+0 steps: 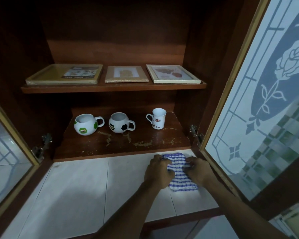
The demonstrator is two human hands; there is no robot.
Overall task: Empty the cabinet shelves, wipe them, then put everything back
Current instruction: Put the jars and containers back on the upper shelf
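On counter [76, 187], front right, just below lower shelf [128, 147] edge: checked cloth [179, 171], blue/white, lying flat. Both hands on it. Left hand [157, 171] on its left side, right hand [199, 170] on its right, fingers of both curled and pinching the far corners. Cloth middle and near edge show between the hands.

Lower shelf, well apart from hands, holds three mugs in a row, upright:
- green mug [85, 125] left, handle to the right
- black mug [119, 123] centre, handle to the right
- tall mug [158, 119] right, handle to the left, nearest the cloth

Shelf veneer is chipped in front of the mugs.

Upper shelf [110, 88] holds three flat items: tray [64, 75], wrapped frame [126, 74], white frame [173, 74].

Right door [257, 100] is open, its lower edge just beside the right forearm. Left door [3, 152] is open too.
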